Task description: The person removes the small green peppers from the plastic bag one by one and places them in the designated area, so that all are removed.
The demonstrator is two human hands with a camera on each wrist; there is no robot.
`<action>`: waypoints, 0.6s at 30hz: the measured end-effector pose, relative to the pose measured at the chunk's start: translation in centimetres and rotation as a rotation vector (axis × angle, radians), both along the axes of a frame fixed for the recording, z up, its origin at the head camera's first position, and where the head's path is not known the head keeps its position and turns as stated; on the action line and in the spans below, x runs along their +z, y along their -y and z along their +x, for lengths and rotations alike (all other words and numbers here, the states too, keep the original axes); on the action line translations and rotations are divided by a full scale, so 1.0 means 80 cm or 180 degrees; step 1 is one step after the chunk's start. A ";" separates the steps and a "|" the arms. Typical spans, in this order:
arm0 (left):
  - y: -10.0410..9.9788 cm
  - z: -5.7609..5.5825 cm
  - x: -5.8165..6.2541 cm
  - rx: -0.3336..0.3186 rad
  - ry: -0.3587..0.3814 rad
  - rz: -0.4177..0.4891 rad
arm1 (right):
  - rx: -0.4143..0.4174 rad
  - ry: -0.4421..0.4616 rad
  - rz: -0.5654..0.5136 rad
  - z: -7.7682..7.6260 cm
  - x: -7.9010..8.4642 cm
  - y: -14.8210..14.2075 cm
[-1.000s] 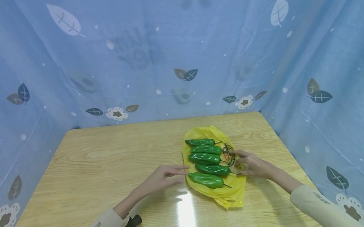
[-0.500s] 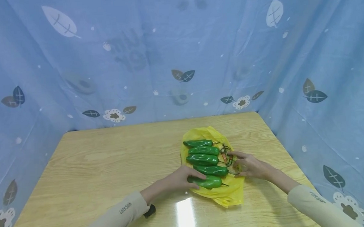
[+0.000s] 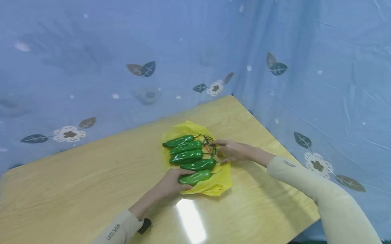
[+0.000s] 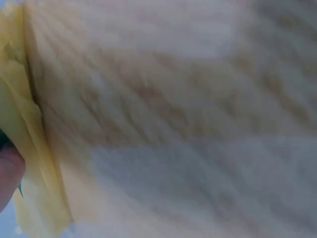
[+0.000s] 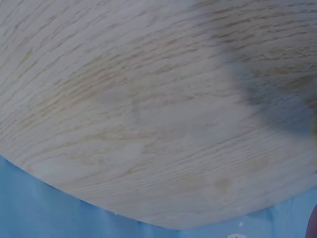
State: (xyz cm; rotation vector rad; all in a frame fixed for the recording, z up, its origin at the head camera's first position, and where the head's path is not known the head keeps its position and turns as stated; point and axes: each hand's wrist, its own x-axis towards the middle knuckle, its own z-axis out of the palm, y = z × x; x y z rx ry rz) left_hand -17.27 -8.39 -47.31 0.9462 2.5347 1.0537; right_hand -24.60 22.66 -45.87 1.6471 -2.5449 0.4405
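Several glossy green chili peppers (image 3: 187, 157) lie in a row on a crumpled yellow plastic bag (image 3: 221, 178). My left hand (image 3: 170, 182) grips the tip end of the nearest green pepper (image 3: 197, 177), fingers over its far side and thumb on the near side. In the left wrist view a fingertip (image 4: 9, 171) shows at the bag's edge beside a bit of green. At the stem ends, my right hand (image 3: 233, 150) rests with fingers loosely spread, index toward a small cluster of thin dark and reddish pieces (image 3: 209, 145). Its palm side is hidden.
The bag lies on a wood-grain table (image 3: 88, 197), with the table's right edge beyond my right forearm. Blue leaf-patterned curtains (image 3: 166, 37) hang behind and to the right. A bright light reflection (image 3: 190, 221) shows on the near tabletop.
My left hand has moved right from beside the bag and taken hold of the nearest pepper. My right hand stays at the stems. The head view has turned to the right.
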 end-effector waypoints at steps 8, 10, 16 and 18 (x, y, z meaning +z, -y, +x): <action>0.003 0.003 0.014 0.0384 0.0031 0.0043 | 0.0084 0.0125 0.0277 -0.028 0.020 0.026; 0.001 0.004 0.015 0.0426 -0.0010 0.0044 | 0.0030 0.0108 0.0305 -0.027 0.021 0.026; 0.000 0.016 0.012 0.0310 0.0078 0.0287 | -0.0091 0.0073 0.0125 -0.002 0.005 0.007; 0.011 0.019 0.017 0.0325 0.0104 0.0392 | -0.0026 -0.0014 0.0008 -0.002 0.001 0.009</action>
